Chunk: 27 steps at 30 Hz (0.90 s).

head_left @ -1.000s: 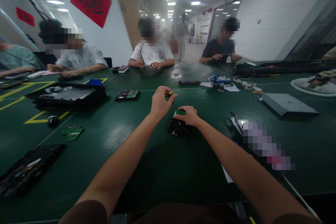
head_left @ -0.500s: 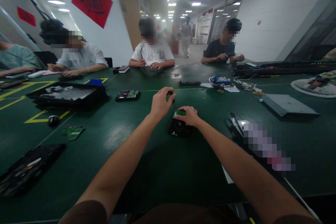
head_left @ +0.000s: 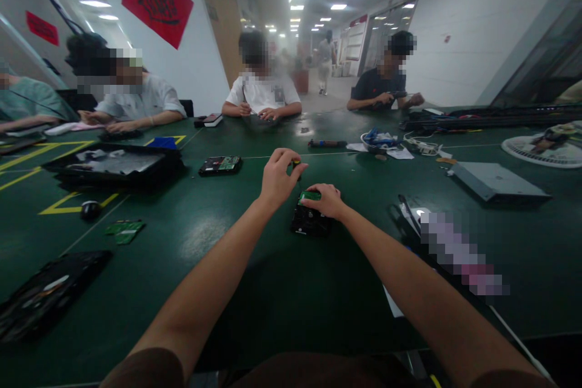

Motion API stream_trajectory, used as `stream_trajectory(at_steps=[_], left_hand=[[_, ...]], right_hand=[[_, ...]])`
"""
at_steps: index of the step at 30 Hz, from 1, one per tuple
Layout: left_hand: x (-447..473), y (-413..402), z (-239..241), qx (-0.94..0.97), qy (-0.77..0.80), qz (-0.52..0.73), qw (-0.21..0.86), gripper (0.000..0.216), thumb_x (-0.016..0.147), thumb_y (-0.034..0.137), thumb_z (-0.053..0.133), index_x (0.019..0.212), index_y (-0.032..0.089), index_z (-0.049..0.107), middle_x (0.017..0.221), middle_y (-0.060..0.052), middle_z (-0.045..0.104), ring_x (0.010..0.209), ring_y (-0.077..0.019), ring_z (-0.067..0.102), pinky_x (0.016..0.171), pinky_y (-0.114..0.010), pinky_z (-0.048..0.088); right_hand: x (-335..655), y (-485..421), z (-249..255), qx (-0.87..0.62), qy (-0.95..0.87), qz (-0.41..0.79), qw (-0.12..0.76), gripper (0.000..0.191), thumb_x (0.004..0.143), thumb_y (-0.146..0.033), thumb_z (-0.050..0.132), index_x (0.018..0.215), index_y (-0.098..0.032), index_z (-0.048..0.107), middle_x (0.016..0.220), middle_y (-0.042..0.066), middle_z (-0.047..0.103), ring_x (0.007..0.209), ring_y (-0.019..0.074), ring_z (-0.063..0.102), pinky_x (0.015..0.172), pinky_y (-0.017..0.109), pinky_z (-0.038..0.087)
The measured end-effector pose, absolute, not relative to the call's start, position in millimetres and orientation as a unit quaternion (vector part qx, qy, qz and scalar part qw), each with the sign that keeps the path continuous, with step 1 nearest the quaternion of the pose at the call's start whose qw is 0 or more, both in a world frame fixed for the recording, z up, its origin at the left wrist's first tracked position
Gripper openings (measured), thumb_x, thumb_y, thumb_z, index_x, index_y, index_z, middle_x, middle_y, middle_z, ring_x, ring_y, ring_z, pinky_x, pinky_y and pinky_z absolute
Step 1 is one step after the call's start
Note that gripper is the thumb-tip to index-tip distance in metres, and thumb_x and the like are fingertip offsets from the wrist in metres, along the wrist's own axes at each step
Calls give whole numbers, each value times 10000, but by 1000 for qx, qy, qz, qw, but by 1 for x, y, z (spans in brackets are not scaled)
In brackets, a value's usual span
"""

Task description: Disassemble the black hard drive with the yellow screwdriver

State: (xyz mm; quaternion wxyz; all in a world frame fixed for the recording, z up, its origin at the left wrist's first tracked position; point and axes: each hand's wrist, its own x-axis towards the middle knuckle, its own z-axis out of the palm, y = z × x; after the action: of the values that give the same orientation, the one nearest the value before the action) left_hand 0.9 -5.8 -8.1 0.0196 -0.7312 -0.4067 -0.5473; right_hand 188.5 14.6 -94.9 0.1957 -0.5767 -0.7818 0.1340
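Observation:
A black hard drive (head_left: 310, 221) with a green circuit board on top lies on the green table (head_left: 282, 279) in front of me. My right hand (head_left: 328, 200) rests curled over its far end and holds it down. My left hand (head_left: 278, 177) is closed in a pinch round the top of a small screwdriver (head_left: 296, 164) with a yellow and black handle, which stands upright over the drive's far edge.
Another hard drive (head_left: 220, 164) lies further left, beside a black open case (head_left: 113, 165). Green boards (head_left: 125, 230) and a dark tray (head_left: 45, 294) sit at the left. A grey box (head_left: 495, 182) and a bowl of parts (head_left: 377, 140) are at the right. Three people sit across the table.
My left hand's fingers have shifted slightly on the screwdriver's top; both hands stay in place. A person in the corridor has walked further away.

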Motion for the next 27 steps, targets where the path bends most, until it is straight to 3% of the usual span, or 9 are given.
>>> stream_trajectory(at_steps=[9,16,27], left_hand=[[1,-7,-6,-745,-400,-533,41,146,932,202,654,1066,236,701,1075,-58,703,1013,-201,681,921,-374,570],[1,-7,-9,-722,-403,-561,10,118,901,225,706,1004,189,662,1167,-98,680,995,-193,700,879,-363,603],[-1,-5,-8,-734,-419,-533,46,140,888,197,713,1014,230,663,1076,-63,671,1021,-211,661,909,-376,559]], right_hand=[[189,16,-97,-577,-782,135,196,560,805,-697,695,1232,-334,697,1303,60,661,1277,328,512,1034,470,383],[189,17,-97,-575,-782,139,196,565,805,-703,690,1235,-336,698,1279,62,673,1265,329,521,1025,469,386],[188,16,-99,-576,-782,133,197,567,812,-706,676,1241,-336,692,1299,57,663,1284,333,506,1040,477,376]])
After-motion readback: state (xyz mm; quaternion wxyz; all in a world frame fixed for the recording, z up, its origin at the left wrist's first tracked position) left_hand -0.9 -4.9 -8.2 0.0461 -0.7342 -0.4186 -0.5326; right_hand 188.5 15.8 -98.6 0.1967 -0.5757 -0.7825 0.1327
